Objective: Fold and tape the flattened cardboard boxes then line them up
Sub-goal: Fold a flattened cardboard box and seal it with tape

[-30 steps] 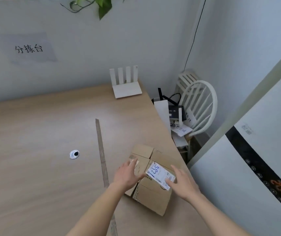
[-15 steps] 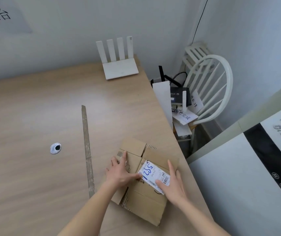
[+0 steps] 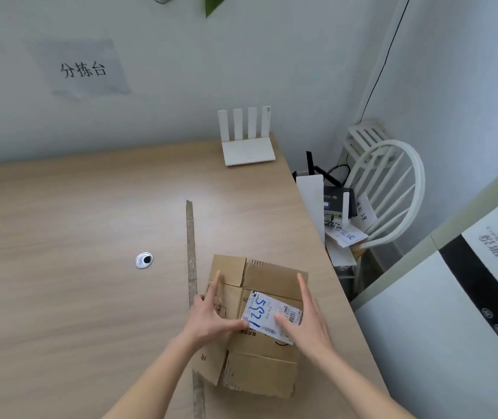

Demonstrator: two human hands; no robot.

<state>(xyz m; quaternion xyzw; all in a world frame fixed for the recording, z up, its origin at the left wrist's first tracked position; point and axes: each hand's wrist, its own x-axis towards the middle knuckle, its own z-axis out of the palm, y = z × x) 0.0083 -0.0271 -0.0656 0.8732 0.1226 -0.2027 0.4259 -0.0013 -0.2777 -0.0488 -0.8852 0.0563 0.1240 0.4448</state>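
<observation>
A flattened brown cardboard box (image 3: 259,361) lies on the wooden table (image 3: 75,237) near its right edge. A white shipping label (image 3: 267,313) with blue handwriting is stuck on its top. My left hand (image 3: 211,313) rests flat on the box's left side, fingers straight and pointing away from me. My right hand (image 3: 309,322) lies flat on the right side, its thumb across the label. No tape is in view.
A brown strip (image 3: 191,267) runs along the table left of the box. A small black-and-white disc (image 3: 144,260) lies further left. A white router (image 3: 247,146) stands at the back. A white chair (image 3: 386,195) with devices and papers stands beside the table's right edge.
The box has turned slightly and sits squarer to me. Both hands stay flat on it and have spread towards its left and right sides. The camera has tilted up.
</observation>
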